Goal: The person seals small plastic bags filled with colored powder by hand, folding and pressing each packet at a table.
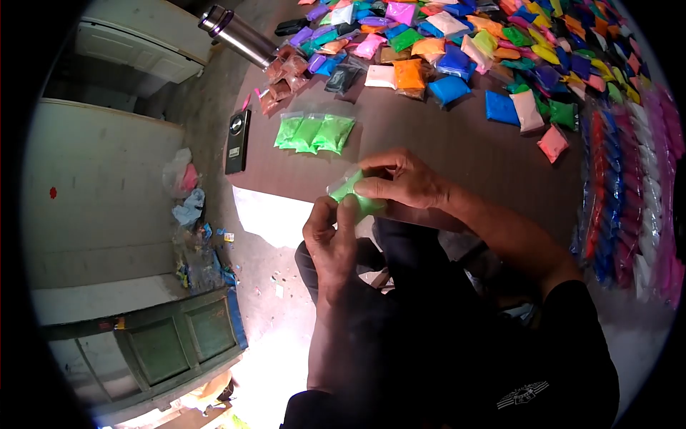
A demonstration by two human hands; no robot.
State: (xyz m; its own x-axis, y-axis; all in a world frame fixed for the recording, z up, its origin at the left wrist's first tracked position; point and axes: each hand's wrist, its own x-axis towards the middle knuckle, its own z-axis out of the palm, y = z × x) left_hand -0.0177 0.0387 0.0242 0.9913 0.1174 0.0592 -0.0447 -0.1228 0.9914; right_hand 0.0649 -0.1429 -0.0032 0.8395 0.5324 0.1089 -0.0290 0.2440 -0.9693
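Note:
Between my two hands, just over the table's near edge, is a light green packet (368,203) in clear plastic. My left hand (333,239) pinches its near left part between thumb and fingers. From the right, my right hand (409,182) grips its upper side with thumb and bent fingers. The fingers cover much of the packet. Just beyond my hands, several matching green packets (309,134) lie side by side on the brown table (429,139).
A heap of coloured packets (450,64) covers the table's far side. Strips of joined packets (618,193) hang at the right edge. A steel flask (239,36) and a black phone-like device (237,141) stand at the left. Plastic litter (196,250) lies on the floor.

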